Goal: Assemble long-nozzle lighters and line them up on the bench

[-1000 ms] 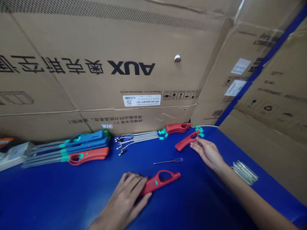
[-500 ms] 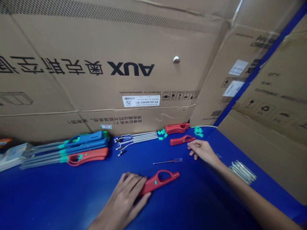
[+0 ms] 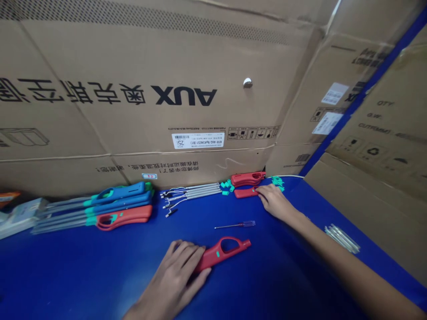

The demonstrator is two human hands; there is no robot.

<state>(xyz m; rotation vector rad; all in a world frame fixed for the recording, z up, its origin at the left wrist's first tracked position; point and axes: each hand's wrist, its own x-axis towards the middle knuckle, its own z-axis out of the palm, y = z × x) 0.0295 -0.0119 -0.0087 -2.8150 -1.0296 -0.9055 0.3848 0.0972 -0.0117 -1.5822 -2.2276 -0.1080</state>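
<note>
Right hand (image 3: 274, 201) has moved to the far edge of the desk (image 3: 100, 275), fingertips (image 3: 262, 192) now on a red lighter handle (image 3: 245, 193) lying flat; left hand (image 3: 173, 280) covers the grip of another.

Those right fingers are slightly curled, and whether they grip cannot be told. The left fingers (image 3: 187, 258) lie close together over the grip of the near red handle (image 3: 222, 251), which has a teal dot, pressing it to the desk. A small screwdriver (image 3: 235, 225) lies between the hands. Far left lie assembled blue and red lighters (image 3: 116, 200); beside them are metal tubes (image 3: 191, 194), teal clips (image 3: 227, 186) and a further red handle (image 3: 247, 178). Behind, a cardboard box (image 3: 183, 95) reads "AUX", with a label (image 3: 198, 140) reading "KFR-46G/BpR3AES1 (B1)" and "25".
</note>
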